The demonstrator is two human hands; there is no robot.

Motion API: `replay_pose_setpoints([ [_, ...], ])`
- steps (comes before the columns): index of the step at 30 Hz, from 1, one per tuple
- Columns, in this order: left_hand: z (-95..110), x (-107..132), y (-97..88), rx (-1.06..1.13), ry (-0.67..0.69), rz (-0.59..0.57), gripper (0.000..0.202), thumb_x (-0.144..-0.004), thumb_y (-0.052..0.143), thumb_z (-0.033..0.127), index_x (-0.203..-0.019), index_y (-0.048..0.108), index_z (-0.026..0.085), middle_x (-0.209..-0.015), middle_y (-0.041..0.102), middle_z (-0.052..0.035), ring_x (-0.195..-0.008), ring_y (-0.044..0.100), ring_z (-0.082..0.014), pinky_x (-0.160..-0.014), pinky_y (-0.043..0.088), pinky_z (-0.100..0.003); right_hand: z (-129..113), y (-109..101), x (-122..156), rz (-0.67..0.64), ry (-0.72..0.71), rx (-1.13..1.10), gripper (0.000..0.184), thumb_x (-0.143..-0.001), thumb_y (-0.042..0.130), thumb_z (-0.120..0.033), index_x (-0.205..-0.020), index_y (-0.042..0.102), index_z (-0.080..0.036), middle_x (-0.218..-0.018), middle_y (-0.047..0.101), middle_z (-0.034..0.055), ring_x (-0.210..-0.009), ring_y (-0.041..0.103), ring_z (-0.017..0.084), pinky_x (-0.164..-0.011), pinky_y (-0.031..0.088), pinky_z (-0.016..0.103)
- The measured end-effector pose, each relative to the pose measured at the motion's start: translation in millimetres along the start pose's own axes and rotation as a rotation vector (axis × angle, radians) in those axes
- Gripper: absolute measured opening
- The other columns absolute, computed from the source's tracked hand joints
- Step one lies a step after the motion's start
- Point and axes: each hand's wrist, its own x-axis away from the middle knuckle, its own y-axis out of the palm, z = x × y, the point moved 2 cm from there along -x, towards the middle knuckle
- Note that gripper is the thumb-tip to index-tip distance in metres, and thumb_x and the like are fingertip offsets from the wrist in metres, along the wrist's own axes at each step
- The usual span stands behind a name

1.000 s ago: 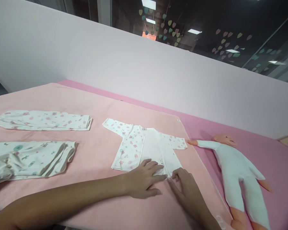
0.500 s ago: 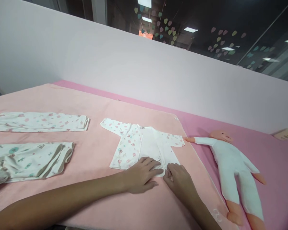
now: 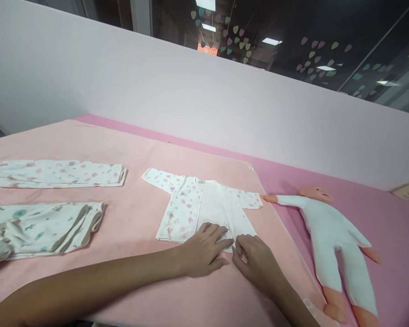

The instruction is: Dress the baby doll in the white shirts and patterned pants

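Observation:
A small white baby shirt (image 3: 204, 206) with pink and teal prints lies spread on the peach towel (image 3: 139, 150), its front open. My left hand (image 3: 204, 250) lies flat with fingers stretched over the shirt's lower hem. My right hand (image 3: 255, 261) is beside it, fingers curled in a pinch at the hem of the shirt's right front panel. The two hands nearly touch.
Folded printed baby pants (image 3: 57, 172) and a second folded garment (image 3: 41, 229) lie at the left on the towel. A cloth doll in a white suit (image 3: 334, 236) lies on the pink table cover (image 3: 395, 236) at the right. A white wall panel rises behind.
My right hand has shifted slightly left along the hem, closer to my left hand. The view moved a little; the shirt and doll lie as before.

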Motion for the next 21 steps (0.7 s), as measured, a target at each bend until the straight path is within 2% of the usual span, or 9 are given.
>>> replay_pose_setpoints([
  [3,0,-1,1.3,-0.028,0.004,-0.014,0.054,-0.104,0.044,0.055,-0.151,0.047,0.027,-0.148,0.053,-0.0155,-0.127,0.051,-0.0342,-0.108,0.038,-0.053,6,0,6,0.045,0.151,-0.040,0.031,-0.097,0.060,-0.034,-0.075,0.040,-0.023,-0.067,0.050,-0.0031,-0.063,0.048,0.016,-0.065,0.032,0.030],
  [5,1,-3,2.7,-0.047,0.006,-0.022,0.057,-0.105,0.042,0.056,-0.153,0.045,0.026,-0.148,0.052,-0.0163,-0.127,0.050,-0.0345,-0.108,0.038,-0.054,7,4,9,0.052,0.161,-0.027,0.032,-0.098,0.060,-0.036,-0.076,0.040,-0.023,-0.067,0.049,-0.0034,-0.062,0.048,0.016,-0.066,0.032,0.030],
  [9,2,-9,4.6,-0.077,-0.002,-0.037,0.061,-0.105,0.040,0.057,-0.155,0.043,0.023,-0.145,0.054,-0.0179,-0.124,0.051,-0.0349,-0.105,0.038,-0.055,5,12,11,0.046,0.002,0.027,0.027,-0.099,0.050,-0.019,-0.074,0.044,-0.022,-0.069,0.051,-0.0014,-0.064,0.047,0.016,-0.068,0.032,0.032],
  [13,3,-12,2.8,-0.064,-0.018,-0.026,0.059,-0.104,0.041,0.056,-0.151,0.046,0.020,-0.141,0.056,-0.0178,-0.119,0.052,-0.0345,-0.103,0.040,-0.054,3,13,4,0.067,-0.115,0.090,0.023,-0.092,0.050,-0.009,-0.072,0.050,-0.021,-0.069,0.052,0.0004,-0.066,0.046,0.017,-0.068,0.031,0.033],
  [17,1,-12,-3.8,0.032,-0.055,-0.003,0.055,-0.103,0.047,0.052,-0.148,0.047,0.020,-0.138,0.058,-0.0149,-0.121,0.052,-0.0326,-0.104,0.042,-0.051,3,2,-7,0.018,-0.162,0.098,0.020,-0.088,0.053,-0.009,-0.072,0.052,-0.020,-0.076,0.056,0.0030,-0.071,0.048,0.019,-0.069,0.033,0.034],
  [21,0,-14,-11.1,0.104,-0.141,0.052,0.047,-0.101,0.053,0.042,-0.142,0.050,0.021,-0.137,0.059,-0.0138,-0.123,0.054,-0.0312,-0.103,0.047,-0.049,1,-8,-7,0.003,-0.167,0.019,0.012,-0.091,0.056,-0.016,-0.080,0.056,-0.021,-0.094,0.063,0.0073,-0.084,0.056,0.022,-0.076,0.041,0.037],
])
